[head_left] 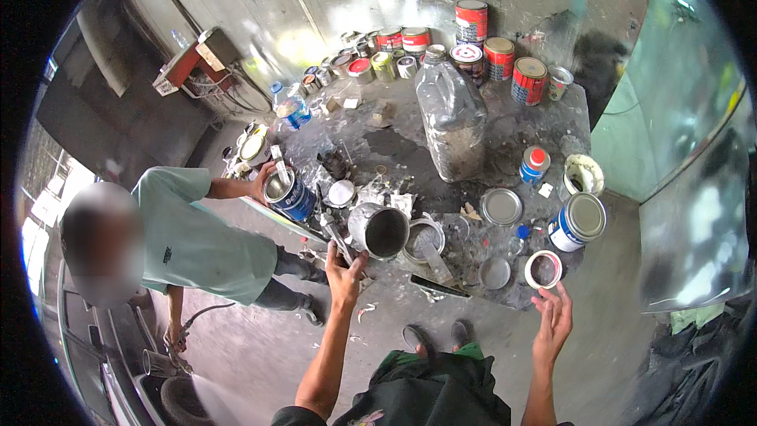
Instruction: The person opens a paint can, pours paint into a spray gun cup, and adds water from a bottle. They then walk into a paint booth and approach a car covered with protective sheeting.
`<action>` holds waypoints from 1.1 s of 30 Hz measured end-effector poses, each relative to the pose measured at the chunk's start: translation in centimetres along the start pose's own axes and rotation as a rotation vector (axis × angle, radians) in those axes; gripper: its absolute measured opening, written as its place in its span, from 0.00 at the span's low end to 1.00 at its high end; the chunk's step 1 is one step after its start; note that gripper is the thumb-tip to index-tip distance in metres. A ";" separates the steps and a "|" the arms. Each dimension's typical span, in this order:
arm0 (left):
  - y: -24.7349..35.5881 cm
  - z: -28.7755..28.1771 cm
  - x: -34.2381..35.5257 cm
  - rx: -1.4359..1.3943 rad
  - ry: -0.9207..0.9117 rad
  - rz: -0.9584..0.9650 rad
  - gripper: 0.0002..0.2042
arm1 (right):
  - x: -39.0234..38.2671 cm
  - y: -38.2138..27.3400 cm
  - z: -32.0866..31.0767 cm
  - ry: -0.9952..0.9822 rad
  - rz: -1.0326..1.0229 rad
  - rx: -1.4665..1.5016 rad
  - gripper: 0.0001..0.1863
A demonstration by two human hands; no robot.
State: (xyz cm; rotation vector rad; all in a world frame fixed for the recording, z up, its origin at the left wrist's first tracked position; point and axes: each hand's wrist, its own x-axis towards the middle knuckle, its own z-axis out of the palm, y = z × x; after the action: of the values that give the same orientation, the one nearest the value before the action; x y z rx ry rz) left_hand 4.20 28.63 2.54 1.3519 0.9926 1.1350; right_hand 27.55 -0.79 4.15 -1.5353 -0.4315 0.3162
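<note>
My left hand [345, 274] is grasping a spray gun [337, 233], fingers hiding its handle; the grey metal cup [363, 225] is sitting just beyond my thumb, its bottom shadowed. My right hand [553, 319] is hovering at a white-rimmed ring [529, 271], whether holding it I cannot tell.

Your left forearm [322, 367] rises bare from the lower edge, leaning right as it climbs toward the centre of the frame. There your left hand [344, 274] points upward, thumb and fingers spread apart in a grasp. Your right forearm [540, 383] stands nearly upright at lower right, and your right hand [554, 315] (the looser of the two) holds its fingers half-bent, tips upward.
</note>
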 end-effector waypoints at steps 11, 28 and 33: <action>0.1 -1.2 3.7 0.618 0.183 0.688 0.29 | 0.7 2.0 -1.2 0.069 -0.019 0.061 0.22; -1.6 -6.5 -3.9 -0.151 0.300 -0.417 0.20 | 13.6 -9.5 34.8 -0.689 -0.412 0.025 0.28; -4.2 -10.2 -5.2 -0.159 0.284 -0.504 0.28 | 22.1 -4.3 56.3 -0.645 -0.615 -0.311 0.72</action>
State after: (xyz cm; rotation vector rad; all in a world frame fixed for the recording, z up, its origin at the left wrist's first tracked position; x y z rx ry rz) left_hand -6.71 26.08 -2.32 0.7608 1.3268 1.0030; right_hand 21.05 59.26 9.17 -1.4874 -1.4796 0.2582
